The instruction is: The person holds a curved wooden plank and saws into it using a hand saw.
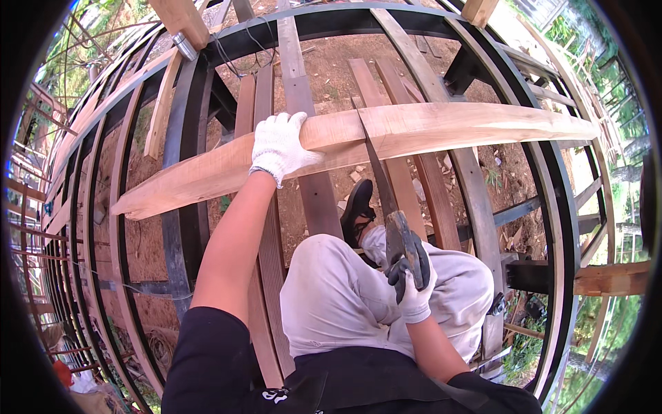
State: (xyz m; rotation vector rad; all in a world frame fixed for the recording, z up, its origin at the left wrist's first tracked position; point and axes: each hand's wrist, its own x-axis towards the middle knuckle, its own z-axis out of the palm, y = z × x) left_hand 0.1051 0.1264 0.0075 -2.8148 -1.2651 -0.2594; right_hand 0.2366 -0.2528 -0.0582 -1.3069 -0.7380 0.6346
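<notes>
A long, thick pale wooden beam (476, 127) lies across in front of me, resting on narrower boards. My left hand (281, 143), in a white knit glove, presses down on the beam left of its middle, fingers laid over the top. My right hand (412, 279), in a white glove with dark grey parts, is wrapped round the handle of a hand saw (378, 169). The blade runs up and away from me, and its far part meets the beam at a dark line. How deep the blade sits I cannot tell.
Several brown boards (317, 200) run away from me beneath the beam. Black metal beams (181, 228) frame both sides, with gaps showing brown ground below. A metal can or flask (184, 46) is by a wooden post at the far left. My dark shoe (357, 207) is below the beam.
</notes>
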